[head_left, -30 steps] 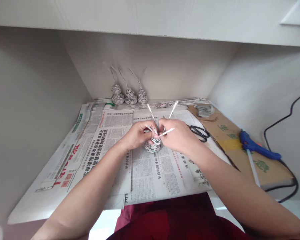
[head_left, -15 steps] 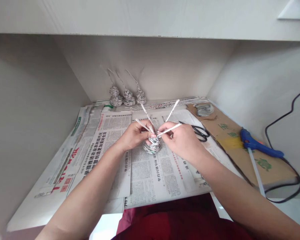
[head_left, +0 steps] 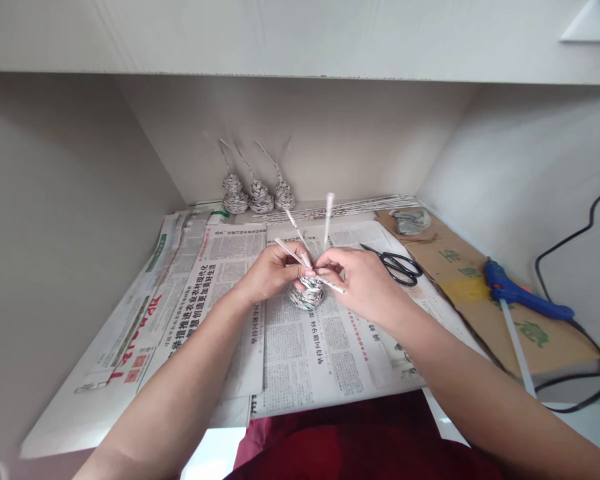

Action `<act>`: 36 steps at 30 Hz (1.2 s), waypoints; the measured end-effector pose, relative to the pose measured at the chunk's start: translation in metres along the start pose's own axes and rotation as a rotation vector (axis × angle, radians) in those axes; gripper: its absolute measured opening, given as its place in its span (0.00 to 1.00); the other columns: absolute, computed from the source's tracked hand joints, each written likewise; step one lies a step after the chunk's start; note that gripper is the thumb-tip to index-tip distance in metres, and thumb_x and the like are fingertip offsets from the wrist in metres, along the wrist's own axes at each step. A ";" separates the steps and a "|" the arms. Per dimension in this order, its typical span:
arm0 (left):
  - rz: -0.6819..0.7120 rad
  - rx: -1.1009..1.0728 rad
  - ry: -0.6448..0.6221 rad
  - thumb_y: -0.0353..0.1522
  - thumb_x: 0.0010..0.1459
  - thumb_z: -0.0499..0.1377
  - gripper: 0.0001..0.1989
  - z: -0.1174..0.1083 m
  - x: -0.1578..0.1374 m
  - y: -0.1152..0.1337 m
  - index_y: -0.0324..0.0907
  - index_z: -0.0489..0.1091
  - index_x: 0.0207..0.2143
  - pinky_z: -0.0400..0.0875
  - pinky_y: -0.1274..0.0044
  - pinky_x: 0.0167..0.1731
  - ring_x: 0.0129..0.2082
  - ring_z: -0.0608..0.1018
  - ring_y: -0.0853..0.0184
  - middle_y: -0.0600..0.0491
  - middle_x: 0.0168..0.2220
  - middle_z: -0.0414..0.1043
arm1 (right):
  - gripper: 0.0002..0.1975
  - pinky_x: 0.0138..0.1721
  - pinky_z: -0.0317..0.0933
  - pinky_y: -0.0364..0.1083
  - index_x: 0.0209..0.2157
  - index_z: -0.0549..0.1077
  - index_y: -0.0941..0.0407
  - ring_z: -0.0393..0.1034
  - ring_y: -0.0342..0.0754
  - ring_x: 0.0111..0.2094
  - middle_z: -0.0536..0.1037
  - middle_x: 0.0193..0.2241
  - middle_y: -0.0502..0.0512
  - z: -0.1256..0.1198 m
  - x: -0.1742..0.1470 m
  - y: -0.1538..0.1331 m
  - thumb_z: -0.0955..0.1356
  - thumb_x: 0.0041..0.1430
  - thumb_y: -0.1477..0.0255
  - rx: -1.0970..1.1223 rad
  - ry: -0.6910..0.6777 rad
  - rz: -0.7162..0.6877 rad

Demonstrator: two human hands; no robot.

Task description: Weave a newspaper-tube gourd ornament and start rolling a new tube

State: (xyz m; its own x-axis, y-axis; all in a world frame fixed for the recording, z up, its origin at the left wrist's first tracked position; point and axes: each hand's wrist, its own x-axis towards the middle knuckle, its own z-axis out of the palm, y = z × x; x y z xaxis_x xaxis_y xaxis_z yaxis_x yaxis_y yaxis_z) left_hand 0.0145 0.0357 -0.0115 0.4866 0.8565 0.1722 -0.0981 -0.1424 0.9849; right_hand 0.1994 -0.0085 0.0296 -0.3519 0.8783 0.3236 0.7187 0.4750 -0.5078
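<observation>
A small gourd shape woven from rolled newspaper (head_left: 307,297) stands on the newspaper sheets between my hands. Several thin paper sticks fan out of its top. My left hand (head_left: 281,269) is closed around its narrow upper part, thumb pressed near the base of the sticks. With my right hand (head_left: 361,279) I pinch a paper stick (head_left: 334,285) close to the gourd's top; its free end points right and down. Another stick (head_left: 329,220) rises upright, slightly blurred, beside my right fingers.
Three finished-looking woven gourds (head_left: 258,197) stand at the back wall, beside a bundle of paper sticks (head_left: 350,208). Black scissors (head_left: 399,265) lie right of my right hand. A blue glue gun (head_left: 523,293) with a cord rests on cardboard (head_left: 460,267), near a grey cloth (head_left: 410,221).
The stick at my right fingers has swung down from pointing up and right. The stick behind it has tipped left to nearly upright. My left hand keeps its hold.
</observation>
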 end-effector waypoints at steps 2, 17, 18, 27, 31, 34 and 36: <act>-0.005 -0.009 0.015 0.37 0.45 0.71 0.16 0.001 0.000 0.002 0.36 0.69 0.27 0.76 0.78 0.21 0.21 0.77 0.70 0.56 0.24 0.72 | 0.07 0.29 0.59 0.42 0.35 0.75 0.54 0.69 0.42 0.27 0.79 0.29 0.49 -0.001 -0.002 0.002 0.66 0.57 0.77 0.029 0.025 0.023; -0.015 -0.038 -0.014 0.36 0.45 0.71 0.15 -0.001 0.001 0.003 0.36 0.69 0.28 0.77 0.77 0.22 0.23 0.77 0.69 0.55 0.25 0.72 | 0.07 0.33 0.61 0.45 0.35 0.77 0.53 0.71 0.44 0.28 0.79 0.28 0.49 0.000 -0.003 0.003 0.67 0.58 0.77 -0.103 -0.031 -0.063; -0.018 -0.035 -0.013 0.36 0.45 0.71 0.15 -0.001 0.001 0.003 0.36 0.69 0.28 0.77 0.77 0.22 0.23 0.77 0.69 0.55 0.25 0.72 | 0.07 0.33 0.61 0.45 0.34 0.77 0.54 0.71 0.44 0.29 0.80 0.29 0.50 0.000 -0.003 0.003 0.67 0.58 0.77 -0.106 -0.033 -0.081; -0.016 -0.054 0.007 0.36 0.45 0.71 0.16 0.000 0.002 0.002 0.36 0.69 0.27 0.77 0.79 0.20 0.22 0.78 0.70 0.55 0.25 0.73 | 0.11 0.37 0.61 0.45 0.31 0.78 0.54 0.71 0.46 0.33 0.79 0.31 0.52 -0.001 -0.006 0.007 0.64 0.62 0.77 -0.189 -0.042 -0.252; -0.017 -0.054 0.016 0.36 0.45 0.71 0.16 0.001 0.002 0.002 0.36 0.69 0.27 0.77 0.78 0.21 0.22 0.78 0.69 0.55 0.25 0.73 | 0.12 0.38 0.61 0.46 0.30 0.79 0.54 0.72 0.47 0.34 0.80 0.32 0.52 0.003 -0.009 0.011 0.64 0.62 0.78 -0.232 0.000 -0.275; -0.012 -0.055 0.007 0.36 0.45 0.70 0.15 0.001 0.002 0.001 0.36 0.69 0.27 0.77 0.79 0.21 0.22 0.77 0.70 0.55 0.24 0.73 | 0.11 0.38 0.61 0.46 0.31 0.78 0.54 0.72 0.46 0.33 0.80 0.32 0.51 0.003 -0.009 0.012 0.64 0.62 0.78 -0.193 -0.006 -0.250; -0.004 -0.054 0.002 0.36 0.45 0.70 0.15 0.002 0.002 0.000 0.36 0.70 0.27 0.76 0.80 0.21 0.22 0.77 0.71 0.55 0.24 0.73 | 0.10 0.38 0.61 0.46 0.33 0.78 0.54 0.71 0.46 0.34 0.80 0.33 0.52 0.002 -0.008 0.011 0.65 0.62 0.77 -0.159 -0.024 -0.220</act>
State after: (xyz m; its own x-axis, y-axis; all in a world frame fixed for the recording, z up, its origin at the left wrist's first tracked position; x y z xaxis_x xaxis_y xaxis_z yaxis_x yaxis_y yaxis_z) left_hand 0.0166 0.0363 -0.0113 0.4856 0.8579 0.1681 -0.1429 -0.1118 0.9834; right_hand 0.2088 -0.0101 0.0201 -0.5227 0.7571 0.3920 0.7080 0.6416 -0.2952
